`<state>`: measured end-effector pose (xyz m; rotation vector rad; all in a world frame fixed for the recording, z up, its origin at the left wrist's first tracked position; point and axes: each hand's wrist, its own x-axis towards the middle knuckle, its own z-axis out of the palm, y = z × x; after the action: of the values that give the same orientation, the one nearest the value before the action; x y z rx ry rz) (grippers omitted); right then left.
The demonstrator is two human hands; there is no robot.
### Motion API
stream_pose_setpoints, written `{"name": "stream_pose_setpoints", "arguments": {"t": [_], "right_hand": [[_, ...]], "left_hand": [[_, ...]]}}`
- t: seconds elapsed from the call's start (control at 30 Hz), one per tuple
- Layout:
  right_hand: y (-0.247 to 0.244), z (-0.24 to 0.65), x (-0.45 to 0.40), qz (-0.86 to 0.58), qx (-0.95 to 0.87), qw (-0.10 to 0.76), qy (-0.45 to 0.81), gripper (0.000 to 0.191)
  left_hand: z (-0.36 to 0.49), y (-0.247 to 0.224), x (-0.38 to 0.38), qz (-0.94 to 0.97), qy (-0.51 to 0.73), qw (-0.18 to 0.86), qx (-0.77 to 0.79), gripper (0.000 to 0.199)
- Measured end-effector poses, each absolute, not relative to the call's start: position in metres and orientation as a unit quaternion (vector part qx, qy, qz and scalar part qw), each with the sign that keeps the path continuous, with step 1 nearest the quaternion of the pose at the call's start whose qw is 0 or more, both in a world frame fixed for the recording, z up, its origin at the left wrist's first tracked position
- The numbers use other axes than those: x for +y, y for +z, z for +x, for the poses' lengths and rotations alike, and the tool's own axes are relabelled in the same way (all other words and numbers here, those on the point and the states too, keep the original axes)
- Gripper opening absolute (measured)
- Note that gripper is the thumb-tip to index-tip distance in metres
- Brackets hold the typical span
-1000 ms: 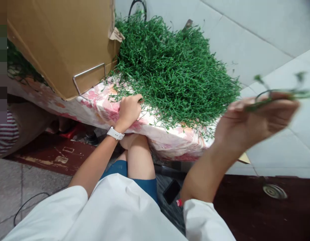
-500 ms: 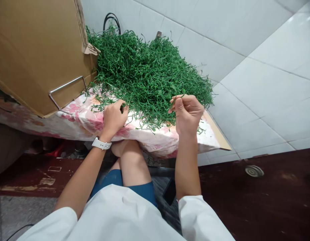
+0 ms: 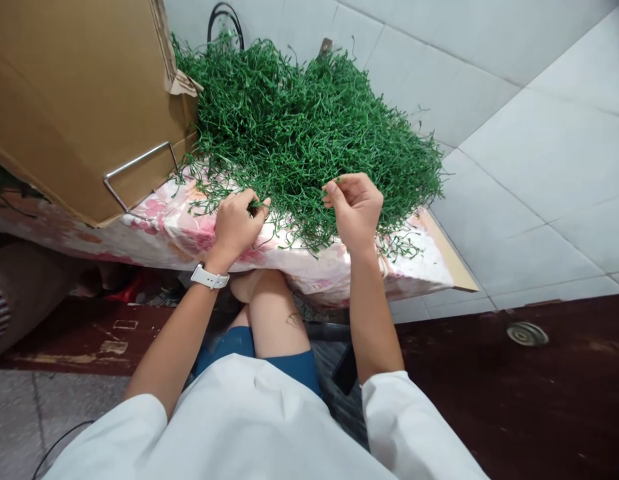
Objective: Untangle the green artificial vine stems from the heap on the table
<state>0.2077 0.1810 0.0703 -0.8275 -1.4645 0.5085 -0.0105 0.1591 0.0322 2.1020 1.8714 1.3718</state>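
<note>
Near the front edge of the desk (image 3: pixel 424 267), left hand (image 3: pixel 237 223) half-curled, right hand (image 3: pixel 359 212) pinched by stems (image 3: pixel 299 127); holds unclear.

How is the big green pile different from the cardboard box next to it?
Color: the green pile is bright green, while the cardboard box is brown.
Shape: the green pile is a messy heap of thin, curly strands, but the cardboard box has flat sides and mostly straight edges.
Both sit on the flowered cloth.
</note>
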Motion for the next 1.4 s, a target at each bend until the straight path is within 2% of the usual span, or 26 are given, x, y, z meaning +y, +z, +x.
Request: {"name": "stream_pose_setpoints", "arguments": {"t": [0.13,0.27,0.4,0.47,0.53,0.67,0.87,0.97,1.13,1.27,1.4], "right_hand": [[0.066,0.235,0.197,-0.396,-0.664,0.625,0.106,0.037],[0.073,0.272,0.183,-0.499,-0.644,0.578,-0.051,0.054],[0.072,0.281,0.144,-0.533,-0.646,0.537,-0.097,0.023],[0.066,0.270,0.127,-0.525,-0.661,0.530,-0.081,0.013],[0.059,0.252,0.117,-0.503,-0.679,0.534,-0.031,0.012],[0.049,0.205,0.116,-0.433,-0.745,0.499,0.096,0.024],[0.047,0.159,0.134,-0.375,-0.792,0.451,0.171,0.043],[0.048,0.157,0.136,-0.367,-0.762,0.474,0.245,0.044],[0.048,0.167,0.145,-0.373,-0.677,0.555,0.307,0.041],[0.044,0.172,0.158,-0.369,-0.634,0.598,0.323,0.039],[0.050,0.172,0.167,-0.332,-0.643,0.617,0.309,0.039]], "left_hand": [[-0.011,0.030,0.160,0.667,0.441,0.034,0.599,0.022],[-0.010,0.027,0.162,0.660,0.451,0.072,0.596,0.013],[-0.010,0.023,0.165,0.661,0.457,0.090,0.588,0.010],[-0.011,0.021,0.166,0.666,0.466,0.083,0.577,0.007],[-0.012,0.020,0.165,0.677,0.471,0.075,0.560,0.007],[-0.013,0.023,0.159,0.700,0.463,0.070,0.539,0.013],[-0.012,0.031,0.153,0.701,0.460,0.073,0.539,0.021],[-0.014,0.033,0.152,0.708,0.464,0.077,0.527,0.024],[-0.017,0.032,0.149,0.692,0.486,0.063,0.530,0.049],[-0.019,0.027,0.150,0.689,0.521,0.078,0.497,0.043],[-0.024,0.024,0.150,0.700,0.611,0.103,0.356,0.044]]}}
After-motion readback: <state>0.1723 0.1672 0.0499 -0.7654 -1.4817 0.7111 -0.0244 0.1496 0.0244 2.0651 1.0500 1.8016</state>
